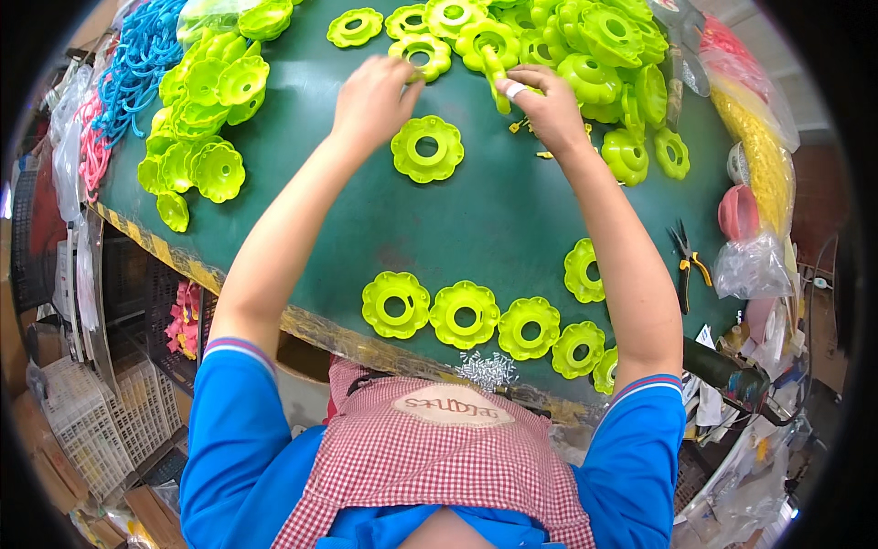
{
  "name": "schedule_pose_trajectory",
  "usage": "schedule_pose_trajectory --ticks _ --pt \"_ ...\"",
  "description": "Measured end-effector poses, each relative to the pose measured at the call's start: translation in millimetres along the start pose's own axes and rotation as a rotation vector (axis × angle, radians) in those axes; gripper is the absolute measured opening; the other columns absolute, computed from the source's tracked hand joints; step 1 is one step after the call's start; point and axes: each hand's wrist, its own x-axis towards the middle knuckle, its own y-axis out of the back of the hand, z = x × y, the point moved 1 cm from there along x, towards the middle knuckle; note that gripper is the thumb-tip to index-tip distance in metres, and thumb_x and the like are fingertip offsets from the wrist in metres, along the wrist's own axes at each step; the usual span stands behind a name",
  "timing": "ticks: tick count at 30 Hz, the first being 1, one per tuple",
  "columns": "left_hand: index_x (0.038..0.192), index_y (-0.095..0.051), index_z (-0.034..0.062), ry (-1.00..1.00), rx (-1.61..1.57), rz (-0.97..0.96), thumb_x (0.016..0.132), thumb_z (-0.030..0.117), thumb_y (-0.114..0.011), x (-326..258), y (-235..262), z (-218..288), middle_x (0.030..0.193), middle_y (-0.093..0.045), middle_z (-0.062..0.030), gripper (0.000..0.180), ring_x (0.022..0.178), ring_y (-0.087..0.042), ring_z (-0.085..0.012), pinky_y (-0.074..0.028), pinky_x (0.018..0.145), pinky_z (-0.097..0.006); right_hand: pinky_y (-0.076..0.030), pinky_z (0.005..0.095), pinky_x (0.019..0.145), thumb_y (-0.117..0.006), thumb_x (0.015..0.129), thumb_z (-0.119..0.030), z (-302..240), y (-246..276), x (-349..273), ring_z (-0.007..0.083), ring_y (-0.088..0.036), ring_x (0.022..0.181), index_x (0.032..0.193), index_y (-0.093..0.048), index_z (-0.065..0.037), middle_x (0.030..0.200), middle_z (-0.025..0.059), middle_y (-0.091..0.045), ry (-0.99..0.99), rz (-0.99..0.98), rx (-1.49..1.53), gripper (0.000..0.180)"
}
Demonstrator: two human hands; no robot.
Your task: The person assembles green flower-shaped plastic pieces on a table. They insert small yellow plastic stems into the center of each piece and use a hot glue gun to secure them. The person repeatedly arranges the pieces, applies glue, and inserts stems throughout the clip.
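At the far middle of the table, my left hand [373, 102] has its fingers curled at the near edge of a lime-green flower-shaped ring [433, 46]. Fingers and thumb seem to pinch that rim, though the contact is partly hidden. My right hand [549, 108], with a white band on one finger, pinches a narrow lime-green plastic piece [495, 80], perhaps a ring seen edge-on. Small yellow pieces [516, 125] lie beside this hand. Between my forearms rests a single flower-shaped ring [447, 134], flat on the green table [366, 215].
A row of rings [494, 320] lines the near edge, beside a heap of small silver rivets [487, 370]. Green flower-shaped cups are piled left [203, 110] and right [608, 50]. Blue cords [142, 59] hang far left. Pliers [688, 261] lie right, near a yellow bundle [761, 137].
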Motion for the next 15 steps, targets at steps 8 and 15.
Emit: schedule_pose_trajectory --ticks 8,15 --pt "0.115 -0.065 0.0137 0.181 0.07 0.176 0.077 0.021 -0.067 26.6 12.8 16.3 0.089 -0.07 -0.0104 0.039 0.088 -0.067 -0.0273 -0.054 0.08 -0.04 -0.037 0.0443 0.101 -0.076 0.07 -0.021 -38.1 40.6 -115.0 0.0293 -0.051 0.116 0.104 -0.067 -0.007 0.115 0.0088 -0.061 0.427 -0.224 -0.51 0.039" --pt "0.115 -0.066 -0.0042 0.868 -0.688 0.056 0.083 0.011 -0.061 -71.2 67.1 -60.1 0.094 -0.07 -0.0077 0.036 0.071 -0.061 -0.0116 -0.052 0.065 -0.025 -0.035 0.0451 0.101 -0.076 0.07 -0.013 -25.5 51.5 -185.0 0.0275 -0.051 0.116 0.112 -0.066 -0.012 0.119 0.007 -0.057 0.277 -0.252 -0.56 0.043"
